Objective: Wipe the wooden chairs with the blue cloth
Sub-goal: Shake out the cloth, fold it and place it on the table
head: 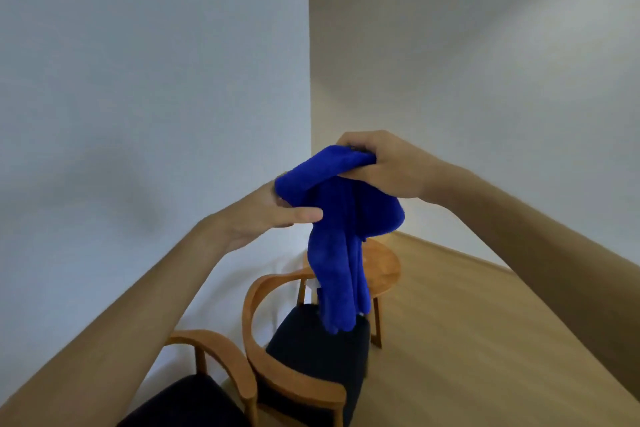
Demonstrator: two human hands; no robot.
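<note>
I hold the blue cloth (341, 236) in the air with both hands, high above the chairs. My right hand (388, 166) grips its upper end from the right. My left hand (266, 215) pinches its left fold, thumb stretched along the front. The rest of the cloth hangs down in long folds. Below it stands a wooden chair (273, 367) with a curved back rail and a dark seat. A second wooden chair (214, 347) of the same kind is at the lower left, partly behind my left forearm.
A small round wooden table (382, 270) stands behind the chairs, partly covered by the hanging cloth. White walls meet in a corner behind it. Light wooden floor (485, 322) spreads to the right.
</note>
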